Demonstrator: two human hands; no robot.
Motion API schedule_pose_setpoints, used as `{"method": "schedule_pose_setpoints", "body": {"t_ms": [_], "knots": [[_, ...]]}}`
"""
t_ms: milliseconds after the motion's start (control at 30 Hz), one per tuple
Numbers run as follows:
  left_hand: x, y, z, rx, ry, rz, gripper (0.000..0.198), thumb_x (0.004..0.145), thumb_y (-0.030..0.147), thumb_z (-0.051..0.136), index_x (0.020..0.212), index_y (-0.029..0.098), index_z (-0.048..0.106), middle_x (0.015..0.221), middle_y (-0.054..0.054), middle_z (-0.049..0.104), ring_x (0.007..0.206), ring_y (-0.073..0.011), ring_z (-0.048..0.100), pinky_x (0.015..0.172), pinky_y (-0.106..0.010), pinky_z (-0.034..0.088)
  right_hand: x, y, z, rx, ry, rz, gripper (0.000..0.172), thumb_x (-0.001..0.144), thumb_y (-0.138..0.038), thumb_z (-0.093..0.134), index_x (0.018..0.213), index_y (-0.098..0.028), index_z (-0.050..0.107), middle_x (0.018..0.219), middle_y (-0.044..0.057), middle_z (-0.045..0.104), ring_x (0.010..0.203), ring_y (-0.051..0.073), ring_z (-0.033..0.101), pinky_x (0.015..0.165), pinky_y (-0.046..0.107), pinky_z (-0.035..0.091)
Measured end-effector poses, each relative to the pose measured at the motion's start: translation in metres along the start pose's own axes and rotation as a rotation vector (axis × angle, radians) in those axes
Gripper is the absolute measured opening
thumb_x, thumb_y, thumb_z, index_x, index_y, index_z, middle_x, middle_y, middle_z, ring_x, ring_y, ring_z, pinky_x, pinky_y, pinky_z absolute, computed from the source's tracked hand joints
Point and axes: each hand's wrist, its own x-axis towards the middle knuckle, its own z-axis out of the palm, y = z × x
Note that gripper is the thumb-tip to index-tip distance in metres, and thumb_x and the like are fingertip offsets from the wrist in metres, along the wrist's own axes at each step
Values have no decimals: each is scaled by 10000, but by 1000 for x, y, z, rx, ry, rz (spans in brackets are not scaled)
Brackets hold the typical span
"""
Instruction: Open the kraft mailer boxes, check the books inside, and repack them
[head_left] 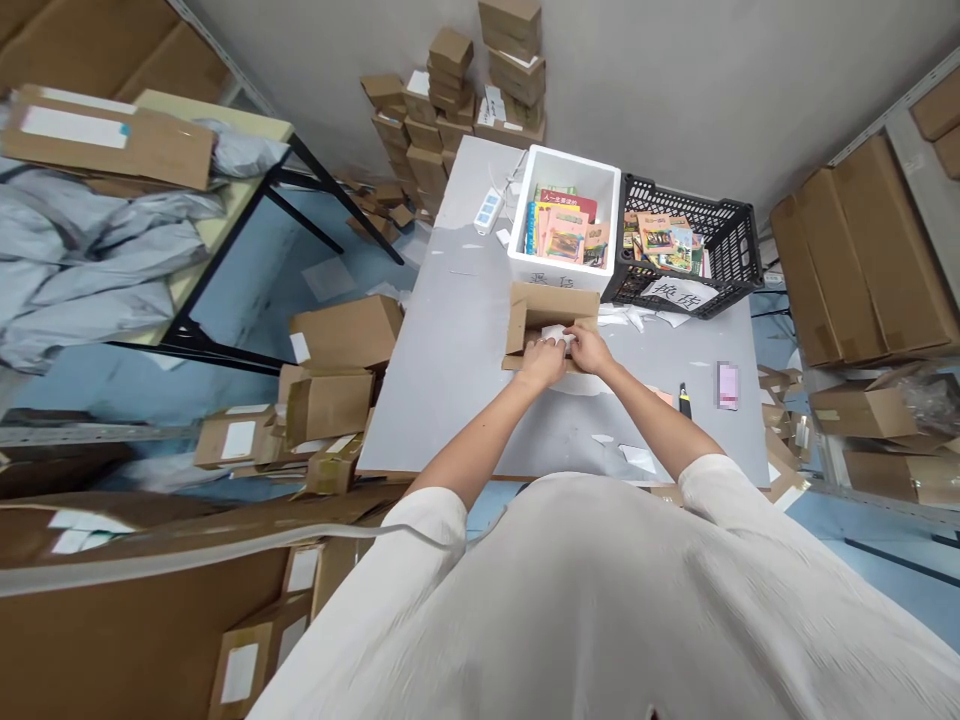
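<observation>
An open cardboard box (553,299) sits on the grey table in front of me, its back flap raised. Both of my hands meet at the near side of its opening, around a piece of white paper (556,333). My left hand (544,361) lies over the paper's left part with its fingers curled. From the right, my right hand (587,349) closes its fingers on the paper's edge. The lower part of the paper and the inside of the box are mostly hidden by my hands.
Behind the box stand a white foam bin (564,277) and a black plastic crate (731,250), both holding booklets. A power strip (489,211) lies at the back left. A utility knife (685,401) and paper scraps (637,458) lie at the right. Stacked cartons (345,330) flank the table (427,380).
</observation>
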Motion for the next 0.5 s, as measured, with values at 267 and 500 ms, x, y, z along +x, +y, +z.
{"method": "schedule_pose_setpoints", "body": {"t_ms": [267, 500], "knots": [[12, -5, 1, -24, 37, -64, 466, 1035, 218, 550, 1406, 16, 747, 1418, -308, 722, 1344, -427, 679, 1137, -507, 497, -4, 10, -11, 6, -160, -35, 484, 1001, -74, 539, 1380, -201, 810, 1443, 98, 803, 1351, 286, 727, 1240, 449, 537], [9, 23, -4, -33, 163, 88, 425, 1048, 133, 496, 1381, 117, 759, 1352, -214, 751, 1251, -364, 722, 1102, -488, 553, -19, 37, -42, 112, -2, -29, 441, 978, -123, 551, 1294, -206, 847, 1394, 99, 817, 1308, 282, 745, 1225, 477, 569]]}}
